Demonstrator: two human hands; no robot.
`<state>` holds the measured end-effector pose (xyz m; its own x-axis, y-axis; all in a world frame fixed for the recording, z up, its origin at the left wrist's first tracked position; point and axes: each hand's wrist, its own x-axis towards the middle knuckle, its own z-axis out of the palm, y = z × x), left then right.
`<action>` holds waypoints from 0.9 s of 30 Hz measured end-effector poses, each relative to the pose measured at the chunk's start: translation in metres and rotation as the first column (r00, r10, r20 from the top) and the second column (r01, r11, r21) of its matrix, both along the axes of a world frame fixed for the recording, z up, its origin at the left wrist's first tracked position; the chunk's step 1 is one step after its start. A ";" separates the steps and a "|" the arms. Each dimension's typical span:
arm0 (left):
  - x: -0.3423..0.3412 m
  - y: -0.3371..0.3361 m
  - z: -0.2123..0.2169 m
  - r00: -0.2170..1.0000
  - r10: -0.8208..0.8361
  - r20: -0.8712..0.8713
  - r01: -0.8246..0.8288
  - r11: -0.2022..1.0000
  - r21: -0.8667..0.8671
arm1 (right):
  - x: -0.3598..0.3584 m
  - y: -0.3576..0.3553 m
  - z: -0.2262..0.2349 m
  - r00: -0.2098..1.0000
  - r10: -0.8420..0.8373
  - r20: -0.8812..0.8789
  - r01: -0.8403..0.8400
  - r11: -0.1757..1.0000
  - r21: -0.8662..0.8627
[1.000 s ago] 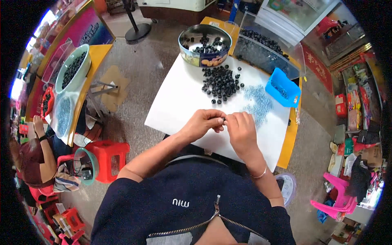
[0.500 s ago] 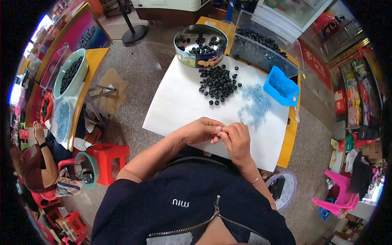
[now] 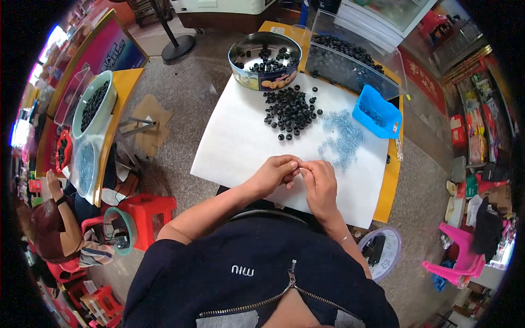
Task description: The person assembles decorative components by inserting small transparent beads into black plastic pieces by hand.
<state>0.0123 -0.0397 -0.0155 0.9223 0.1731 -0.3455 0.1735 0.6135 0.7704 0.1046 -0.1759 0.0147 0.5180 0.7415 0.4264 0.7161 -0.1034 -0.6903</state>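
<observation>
Fine work near black beads [image 3: 292, 112], I judge: left hand [image 3: 278, 172], right hand [image 3: 321, 185] pinched (on what, I can't tell); steadiness next.

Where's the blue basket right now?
In the head view, the blue basket sits at the right of the table, beside the pale blue beads, just this side of the clear bin.

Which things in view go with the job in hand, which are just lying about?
Likely with the job:
left hand and right hand, fingertips together
loose black round beads
tiny pale-blue beads
white flat sheet
round printed metal tin
blue plastic tray
clear rectangular plastic bin

Probably just about:
red plastic stool
pink plastic chair
round black stand base
</observation>
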 end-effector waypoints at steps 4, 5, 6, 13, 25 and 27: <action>0.017 0.019 0.013 0.994 -0.015 0.111 -0.012 0.972 0.234 | 0.004 -0.003 0.002 0.999 -0.031 0.044 0.031 1.000 0.002; 0.030 0.029 0.023 0.981 0.024 0.194 -0.096 0.924 0.369 | 0.006 -0.005 0.001 0.998 -0.039 0.042 0.039 0.999 -0.001; 0.047 0.043 0.040 0.973 0.019 0.229 -0.135 0.854 0.503 | 0.009 -0.007 -0.002 0.999 -0.021 0.043 0.021 1.000 -0.006; 0.229 0.142 0.113 0.752 0.003 0.659 -0.658 -0.050 0.751 | 0.005 -0.013 -0.006 0.999 0.054 0.001 -0.054 0.997 -0.051; 0.099 0.100 0.047 0.897 -0.276 0.346 -0.416 -0.256 0.873 | 0.035 -0.036 -0.017 0.997 -0.066 0.050 0.071 0.993 -0.095; 0.054 0.083 0.035 0.991 -0.046 0.129 -0.133 -0.089 0.987 | 0.035 -0.037 -0.017 0.994 -0.093 0.050 0.098 0.991 -0.095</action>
<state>0.0661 0.0433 0.0194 0.9024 0.2855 0.3228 0.0638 -0.8292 0.5553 0.1397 -0.2128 -0.0018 0.5704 0.7284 0.3795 0.7298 -0.2376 -0.6410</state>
